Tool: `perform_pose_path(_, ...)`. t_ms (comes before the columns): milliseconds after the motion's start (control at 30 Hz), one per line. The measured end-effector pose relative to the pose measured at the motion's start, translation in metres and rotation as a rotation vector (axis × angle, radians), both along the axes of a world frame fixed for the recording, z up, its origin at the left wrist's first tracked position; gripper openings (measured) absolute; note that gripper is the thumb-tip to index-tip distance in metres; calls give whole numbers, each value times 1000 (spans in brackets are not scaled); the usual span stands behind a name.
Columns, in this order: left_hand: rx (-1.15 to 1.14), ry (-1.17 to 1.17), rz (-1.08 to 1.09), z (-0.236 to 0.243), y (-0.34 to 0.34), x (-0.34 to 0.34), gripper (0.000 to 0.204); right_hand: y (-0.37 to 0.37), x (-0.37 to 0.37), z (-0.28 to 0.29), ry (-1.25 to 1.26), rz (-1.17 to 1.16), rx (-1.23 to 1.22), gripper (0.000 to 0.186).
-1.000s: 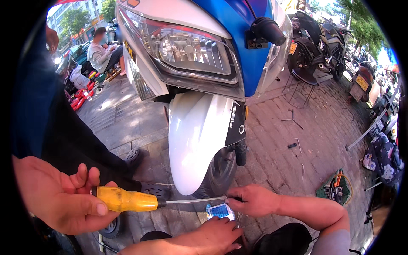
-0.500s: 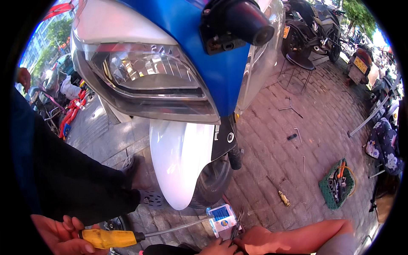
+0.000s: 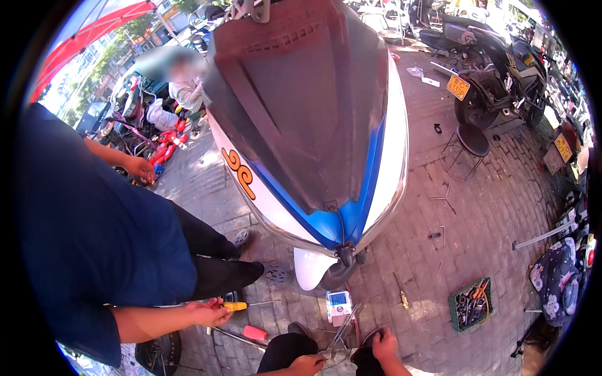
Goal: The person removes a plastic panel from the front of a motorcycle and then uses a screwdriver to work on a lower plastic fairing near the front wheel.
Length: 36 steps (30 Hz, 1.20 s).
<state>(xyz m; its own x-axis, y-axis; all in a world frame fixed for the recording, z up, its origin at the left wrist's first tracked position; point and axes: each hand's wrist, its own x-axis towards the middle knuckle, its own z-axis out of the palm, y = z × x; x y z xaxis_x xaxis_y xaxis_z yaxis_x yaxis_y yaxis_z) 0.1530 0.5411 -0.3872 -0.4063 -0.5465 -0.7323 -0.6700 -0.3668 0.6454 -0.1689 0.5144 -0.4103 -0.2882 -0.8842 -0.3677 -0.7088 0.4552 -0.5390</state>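
Note:
At the lower edge, my left hand (image 3: 307,364) has its fingers pinched together beside some long, thin metal rods (image 3: 347,326). What it pinches is too small to make out. My right hand (image 3: 385,344) is apart from it, by my right knee and shoe, with curled fingers; anything inside them is hidden. Just beyond the rods lies a white and blue packet (image 3: 339,303). To my left, another person's hand (image 3: 210,312) holds a screwdriver (image 3: 237,306) with a yellow handle.
A blue and white scooter front (image 3: 351,220) stands ahead, partly under a dark cover. The other person (image 3: 106,232) stands at left. A green tool basket (image 3: 459,308), a yellow-handled tool (image 3: 404,301), a T-shaped wrench (image 3: 444,197) and a stool (image 3: 472,139) are on the right. A red handle (image 3: 254,333) lies near me.
The view has risen and drawn back, showing more of the scooter and the other person. My hands, close together before, are now apart. The screwdriver remains in the other person's hand.

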Motion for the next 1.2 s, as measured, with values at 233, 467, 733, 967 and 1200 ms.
perform_pose_path(233,-165,-288,5,199,-61,-2,37,-6,-153,202,-180,-350,-140,16)
perform_pose_path(467,-269,-122,353,329,-182,-87,35,-56,-202,335,-854,-859,-222,19)
perform_pose_path(733,-676,144,940,440,-390,-62,34,-219,-164,388,-845,-477,-249,29)
perform_pose_path(967,-1572,-345,426,516,-532,-95,54,-472,-91,510,-342,285,-527,56)
perform_pose_path(1200,-1522,-475,309,512,-587,-140,60,-639,-84,521,-172,385,-335,110)
